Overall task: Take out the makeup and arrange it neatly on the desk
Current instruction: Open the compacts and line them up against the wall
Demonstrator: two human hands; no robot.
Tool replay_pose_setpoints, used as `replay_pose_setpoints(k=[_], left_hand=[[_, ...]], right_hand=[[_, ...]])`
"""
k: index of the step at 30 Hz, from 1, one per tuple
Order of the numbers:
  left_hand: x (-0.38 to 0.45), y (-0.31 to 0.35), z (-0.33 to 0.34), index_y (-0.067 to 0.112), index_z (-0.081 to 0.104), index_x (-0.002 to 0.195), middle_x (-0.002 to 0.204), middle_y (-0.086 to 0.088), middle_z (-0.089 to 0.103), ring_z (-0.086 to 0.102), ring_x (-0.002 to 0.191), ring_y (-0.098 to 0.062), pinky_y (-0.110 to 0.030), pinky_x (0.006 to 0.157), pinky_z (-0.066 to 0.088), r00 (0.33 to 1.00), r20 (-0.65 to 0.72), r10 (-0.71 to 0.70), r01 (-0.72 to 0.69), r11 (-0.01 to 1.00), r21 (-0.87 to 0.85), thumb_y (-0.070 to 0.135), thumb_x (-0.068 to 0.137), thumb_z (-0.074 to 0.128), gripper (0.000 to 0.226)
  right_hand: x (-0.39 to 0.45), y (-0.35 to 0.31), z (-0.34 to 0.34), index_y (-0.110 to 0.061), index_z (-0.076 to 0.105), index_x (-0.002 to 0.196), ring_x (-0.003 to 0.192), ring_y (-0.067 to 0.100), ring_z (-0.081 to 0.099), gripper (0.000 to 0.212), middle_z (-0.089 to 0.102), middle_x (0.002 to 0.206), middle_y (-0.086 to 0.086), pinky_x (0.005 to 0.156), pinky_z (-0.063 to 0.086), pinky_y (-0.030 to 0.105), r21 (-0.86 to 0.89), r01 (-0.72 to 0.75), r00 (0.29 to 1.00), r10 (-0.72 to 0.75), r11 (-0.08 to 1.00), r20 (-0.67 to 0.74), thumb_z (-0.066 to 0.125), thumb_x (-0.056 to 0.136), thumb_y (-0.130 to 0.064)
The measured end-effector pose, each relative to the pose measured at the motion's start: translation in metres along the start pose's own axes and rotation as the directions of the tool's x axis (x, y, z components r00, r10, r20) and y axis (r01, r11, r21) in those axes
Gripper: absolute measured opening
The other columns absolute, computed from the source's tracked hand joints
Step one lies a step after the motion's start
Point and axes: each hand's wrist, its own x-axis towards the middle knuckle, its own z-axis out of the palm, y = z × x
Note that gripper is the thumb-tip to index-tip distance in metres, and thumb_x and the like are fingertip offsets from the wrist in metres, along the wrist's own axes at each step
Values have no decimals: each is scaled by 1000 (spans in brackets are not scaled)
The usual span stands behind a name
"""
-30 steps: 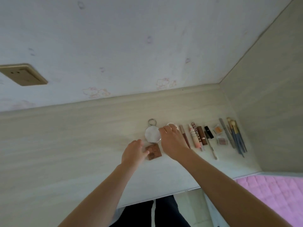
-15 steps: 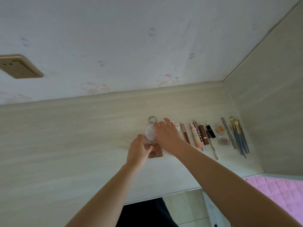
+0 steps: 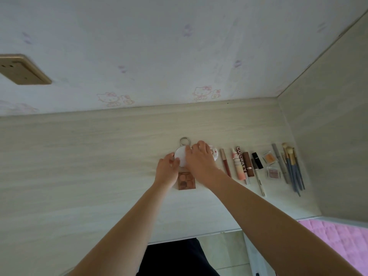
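Round compact: I see the white round compact [image 3: 180, 156] lying flat on the desk [image 3: 79, 166], at the left end of the makeup row and directly between my two hands.
Left hand: my left hand [image 3: 166, 170] has curled fingertips touching the compact's left rim, pinching it lightly.
Right hand: my right hand [image 3: 200, 162] curls over the compact's right edge; it covers more of it and is the nearer one.
Axis: the compact's metal ring [image 3: 184, 140] points away from me, toward the wall, so any squaring-up turns on that line.
Neighbours: the brown eyeshadow palette [image 3: 186, 181] sits just nearer me, partly under my wrists; a small patterned round case [image 3: 214, 153] lies just right.
Materials: smooth hard disc, thin wire ring, matte wood-grain top; I judge it slides easily.
Row: tubes, lipsticks and brushes [image 3: 292, 168] lie parallel, long axes toward me.
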Motion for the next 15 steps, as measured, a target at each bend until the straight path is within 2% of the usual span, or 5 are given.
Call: replay_pose_setpoints(k=[2,5,8,13,15], left_hand=[[1,1,0,23,55,124,100,-10,64,62,98,-37,-50,86,52,998,-22,-63,59,986,-157,54,72,46,61],[-9,25,-10,23,55,120,96,-6,66,65,96,-30,-48,87,52,996,-46,-77,61,955,-290,45,84,51,43],[-20,45,-23,14,56,120,90,-3,62,64,93,-23,-42,85,53,994,-69,-81,38,873,-486,25,99,46,26],[-44,63,-47,18,57,117,118,-16,60,63,111,-33,-48,95,51,999,-30,14,-32,677,-735,20,103,40,22],[-54,70,-54,17,54,123,118,-16,61,64,110,-33,-48,94,51,999,-15,38,-34,589,-807,25,103,41,25]], right_hand=[[1,1,-1,-4,30,141,129,36,28,67,44,134,17,111,21,42,84,-13,1000,15,996,-23,62,87,-27],[-2,2,-16,-9,32,142,133,35,23,67,42,138,14,111,20,42,246,-34,998,47,969,-48,55,90,-46],[-10,5,-40,-12,33,143,134,33,21,62,39,142,12,112,21,40,359,2,996,31,933,-84,51,93,-45],[-27,-4,-78,-14,39,143,130,28,28,58,44,138,10,107,28,35,575,53,983,59,816,-173,50,94,-45],[-34,-11,-89,-17,42,141,127,26,31,54,46,135,9,104,30,33,676,44,982,92,736,-164,49,95,-44]])
